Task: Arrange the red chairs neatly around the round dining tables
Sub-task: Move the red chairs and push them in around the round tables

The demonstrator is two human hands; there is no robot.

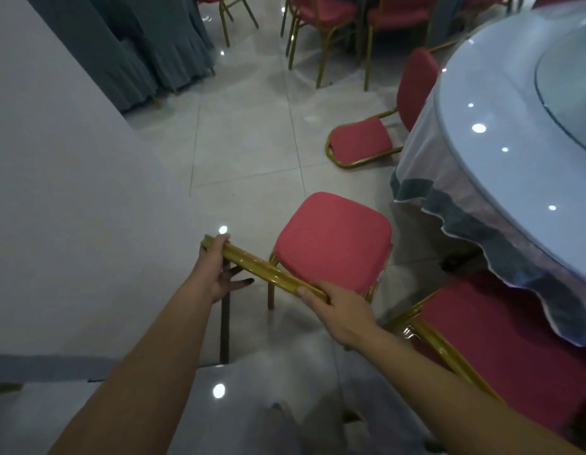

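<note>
Head view. A red chair (331, 244) stands on the tiled floor (252, 142) at lower centre of the frame, near the round table (482, 103) that fills the right side but clear of its hanging tablecloth (449, 178).

Both hands hold the gold top rail (265, 267) of the chair's back, one at each end. The left hand (213, 274) takes the left end with its thumb over the top and its fingers (239, 281) curled beneath. The right hand (341, 310) takes the right end with its thumb laid along the rail. Its other fingers pass behind the rail and cannot be seen, though the hand is plainly closed on it.

The wide two-ended hold probably serves to steer the chair. It lets the person turn the seat and slide or lift it without twisting.

The seat points away from the person and up the frame, not squarely at the table, so the chair appears not yet placed.

A second chair (502, 339), lower right, sits with its seat partly under the cloth. A third chair (362, 142), upper right, has its back against the table edge and its seat turned outward, so it likely needs turning. Further chairs (324, 14) stand along the top edge.
</note>
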